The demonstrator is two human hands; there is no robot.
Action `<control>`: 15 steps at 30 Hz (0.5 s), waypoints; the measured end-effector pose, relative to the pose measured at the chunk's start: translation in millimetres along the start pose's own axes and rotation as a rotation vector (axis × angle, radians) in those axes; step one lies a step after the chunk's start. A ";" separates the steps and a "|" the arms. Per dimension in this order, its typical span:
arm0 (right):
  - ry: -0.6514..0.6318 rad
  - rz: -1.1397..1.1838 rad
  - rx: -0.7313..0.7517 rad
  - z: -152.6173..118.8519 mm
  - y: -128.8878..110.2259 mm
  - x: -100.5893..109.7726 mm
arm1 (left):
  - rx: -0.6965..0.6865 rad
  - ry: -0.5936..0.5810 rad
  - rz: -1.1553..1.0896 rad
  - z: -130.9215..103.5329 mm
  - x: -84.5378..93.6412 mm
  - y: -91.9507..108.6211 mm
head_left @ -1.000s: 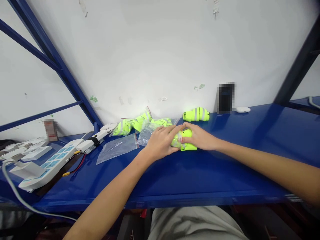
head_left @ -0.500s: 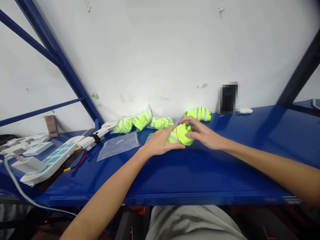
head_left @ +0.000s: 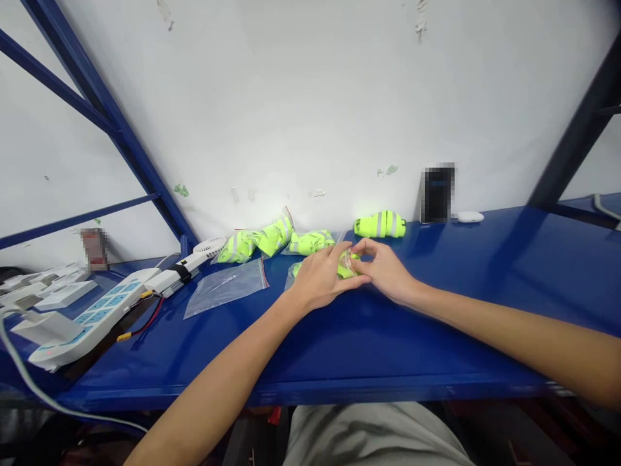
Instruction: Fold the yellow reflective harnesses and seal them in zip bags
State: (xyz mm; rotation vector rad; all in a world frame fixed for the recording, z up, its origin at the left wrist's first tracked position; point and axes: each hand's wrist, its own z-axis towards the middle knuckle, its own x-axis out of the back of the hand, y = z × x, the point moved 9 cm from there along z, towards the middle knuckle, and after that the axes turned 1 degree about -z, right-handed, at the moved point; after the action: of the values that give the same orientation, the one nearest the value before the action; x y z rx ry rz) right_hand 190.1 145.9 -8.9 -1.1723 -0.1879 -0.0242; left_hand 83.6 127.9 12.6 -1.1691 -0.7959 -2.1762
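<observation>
A rolled neon-yellow reflective vest point(head_left: 345, 266) lies in a clear zip bag point(head_left: 290, 277), mostly covered by my fingers. My left hand point(head_left: 317, 278) is closed around it from the left, its thumb along the near side. At the bag's right end, my right hand point(head_left: 387, 272) pinches the bag's mouth between thumb and fingers. Behind my hands sits a bagged vest point(head_left: 310, 242), with more bagged vests point(head_left: 276, 235) to its left. An unbagged rolled vest point(head_left: 381, 224) rests by the wall. Left of my hands, an unfilled zip bag point(head_left: 228, 285) lies flat.
The blue table point(head_left: 369, 349) meets a white wall. At left are a white power strip point(head_left: 97, 317), a small white fan point(head_left: 208, 247) and a red-black cable point(head_left: 152, 317). A dark blurred object point(head_left: 436, 194) and a white oval item point(head_left: 469, 217) stand at right.
The vest has gone deeper into the bag, with less of it showing at the right end. My right hand has moved from the vest's end to a pinch on the bag's mouth.
</observation>
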 end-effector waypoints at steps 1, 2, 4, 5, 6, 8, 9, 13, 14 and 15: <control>0.017 0.000 -0.003 -1.7 -0.9 1.3 | -0.012 -0.001 -0.012 0.9 2.3 3.1; 0.010 -0.003 -0.003 -3.9 -1.9 1.0 | -0.028 -0.016 -0.027 1.4 4.3 6.6; -0.088 -0.015 0.003 -9.3 -3.0 -5.8 | -0.074 -0.084 -0.055 0.9 6.7 14.4; -0.156 -0.030 0.006 -12.4 -2.8 -10.6 | -0.098 -0.134 -0.067 -0.2 6.8 18.1; -0.233 -0.048 0.007 -15.7 -1.7 -16.2 | -0.117 -0.186 -0.083 -1.8 6.8 20.9; -0.390 -0.053 -0.002 -22.3 1.0 -27.4 | -0.120 -0.279 -0.130 -4.6 6.6 22.5; -0.454 -0.024 -0.015 -24.9 1.7 -31.7 | -0.100 -0.316 -0.159 -5.3 6.6 20.9; -0.592 0.111 -0.073 -29.3 -4.1 -39.5 | 0.032 -0.361 -0.265 -0.6 10.6 5.7; -0.609 0.092 -0.064 -29.3 -7.0 -39.8 | 0.048 -0.355 -0.275 1.6 12.3 2.4; -0.627 0.057 -0.048 -29.1 -9.5 -40.1 | 0.053 -0.352 -0.283 3.7 13.8 0.0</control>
State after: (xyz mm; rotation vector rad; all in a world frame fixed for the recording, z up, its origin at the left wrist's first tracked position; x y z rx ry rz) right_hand 153.5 112.3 -17.5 -1.2042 -0.7082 0.3949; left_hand 79.1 128.1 26.1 -1.5137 -1.2250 -2.1786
